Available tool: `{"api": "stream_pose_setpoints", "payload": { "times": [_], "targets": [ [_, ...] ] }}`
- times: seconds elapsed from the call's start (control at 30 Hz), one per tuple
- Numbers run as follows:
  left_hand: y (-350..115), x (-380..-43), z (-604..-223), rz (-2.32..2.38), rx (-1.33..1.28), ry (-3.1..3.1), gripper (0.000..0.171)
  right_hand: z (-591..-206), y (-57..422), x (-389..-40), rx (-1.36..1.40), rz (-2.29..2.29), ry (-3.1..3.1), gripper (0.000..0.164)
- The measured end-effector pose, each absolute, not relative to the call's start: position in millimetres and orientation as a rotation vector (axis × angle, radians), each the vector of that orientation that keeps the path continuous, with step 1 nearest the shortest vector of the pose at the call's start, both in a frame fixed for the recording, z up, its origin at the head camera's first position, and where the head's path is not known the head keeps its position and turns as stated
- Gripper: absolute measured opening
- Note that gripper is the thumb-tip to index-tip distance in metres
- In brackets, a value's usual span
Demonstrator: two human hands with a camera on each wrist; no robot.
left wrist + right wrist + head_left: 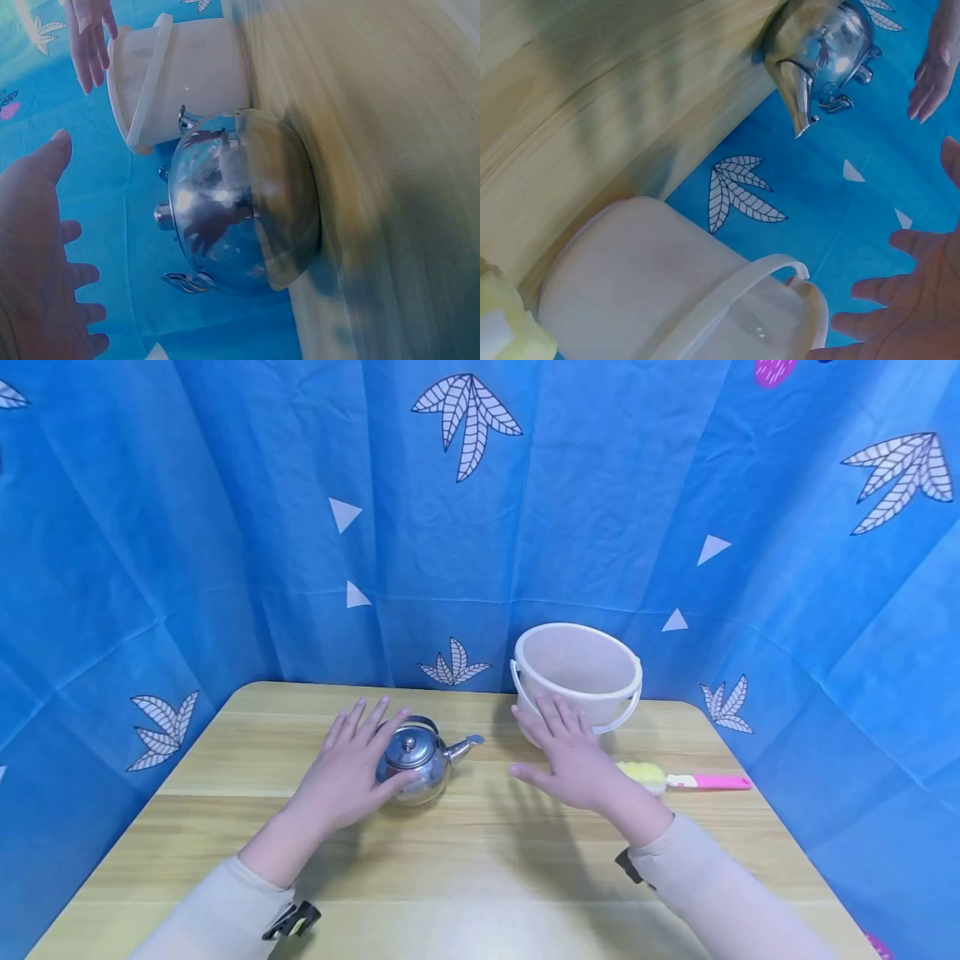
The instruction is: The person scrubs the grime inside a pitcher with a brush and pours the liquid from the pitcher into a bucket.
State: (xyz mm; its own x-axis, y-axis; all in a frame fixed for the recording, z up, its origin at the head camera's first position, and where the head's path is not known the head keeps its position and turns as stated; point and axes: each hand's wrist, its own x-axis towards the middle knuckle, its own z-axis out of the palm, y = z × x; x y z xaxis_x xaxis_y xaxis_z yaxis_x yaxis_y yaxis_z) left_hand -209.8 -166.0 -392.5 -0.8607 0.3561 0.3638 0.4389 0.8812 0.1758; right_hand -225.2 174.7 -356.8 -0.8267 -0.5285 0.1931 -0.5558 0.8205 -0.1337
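Observation:
A shiny metal teapot [420,768] with a lid and spout stands left of the table's middle, its spout toward the right. My left hand [351,770] is over its left side, fingers spread, holding nothing; the left wrist view shows the hand apart from the pot [240,199]. My right hand [573,764] hovers with spread fingers in front of a white bucket [577,693], overlapping its lower wall in the head view. In the right wrist view the bucket [645,277] lies beyond the open palm, its handle lowered along the side.
Right of the bucket lies a brush with a yellow sponge head [641,774] and a pink handle [720,782], partly hidden by my right forearm. The wooden table [465,877] ends at a blue patterned curtain [450,527] at the back and sides.

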Motion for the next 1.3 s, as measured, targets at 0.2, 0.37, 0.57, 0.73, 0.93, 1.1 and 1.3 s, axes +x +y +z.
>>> {"api": "stream_pose_setpoints", "payload": {
  "times": [0.2,0.37,0.57,0.73,0.93,1.1,1.3],
  "targets": [
    [-170.1,-209.8,-393.8,-0.362,-0.57,-2.751,0.088,-359.3,169.4,-226.1,0.86,0.251,-2.87,0.082],
    [-173.1,-209.4,-396.3,-0.367,-0.552,-2.755,0.09,-359.3,164.2,-225.1,0.873,0.261,-2.877,0.082],
    [-176.6,-208.7,-399.6,-0.372,-0.546,-2.762,0.09,-362.5,159.4,-224.9,0.887,0.259,-2.875,0.081],
    [-178.1,-208.5,-401.0,-0.378,-0.539,-2.764,0.089,-364.5,155.7,-225.4,0.892,0.264,-2.883,0.08],
    [-178.8,-211.0,-404.1,-0.404,-0.534,-2.754,0.087,-365.6,152.7,-226.0,0.894,0.277,-2.902,0.08],
    [-178.5,-213.3,-407.0,-0.44,-0.54,-2.764,0.085,-368.4,150.7,-227.3,0.89,0.281,-2.923,0.08],
    [-178.4,-213.7,-407.4,-0.465,-0.533,-2.769,0.083,-370.4,146.6,-228.4,0.903,0.305,-2.914,0.079]
  ]
}}
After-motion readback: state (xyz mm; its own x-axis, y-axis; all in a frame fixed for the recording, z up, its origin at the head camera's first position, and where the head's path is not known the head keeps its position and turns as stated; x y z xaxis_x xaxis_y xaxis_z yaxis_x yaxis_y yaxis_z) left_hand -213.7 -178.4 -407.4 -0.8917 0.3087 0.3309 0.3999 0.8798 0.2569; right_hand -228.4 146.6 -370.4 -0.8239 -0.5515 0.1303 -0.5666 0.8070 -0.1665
